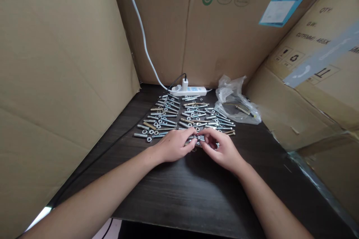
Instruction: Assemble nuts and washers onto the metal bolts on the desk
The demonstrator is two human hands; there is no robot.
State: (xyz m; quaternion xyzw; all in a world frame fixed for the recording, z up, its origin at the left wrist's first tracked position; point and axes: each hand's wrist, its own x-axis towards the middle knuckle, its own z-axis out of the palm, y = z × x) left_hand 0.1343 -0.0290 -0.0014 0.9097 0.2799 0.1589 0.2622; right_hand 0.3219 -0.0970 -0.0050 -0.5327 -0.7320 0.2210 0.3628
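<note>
Brown cardboard (159,44) bounds the dark table (193,198) from nine through three o'clock. Bolts (169,121) lie toward twelve, axes roughly nine-to-three. My left hand (174,145) and right hand (223,149) flank small hardware (199,138); its axis and clamping, I cannot tell.

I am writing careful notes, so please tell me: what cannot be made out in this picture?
In the head view:
Metal parts between left hand and right hand: partly hidden by fingers.
Threads on the bolts: too small.
Print on the blue label: blurred.
White cable: upper end cut off by top edge.
</note>
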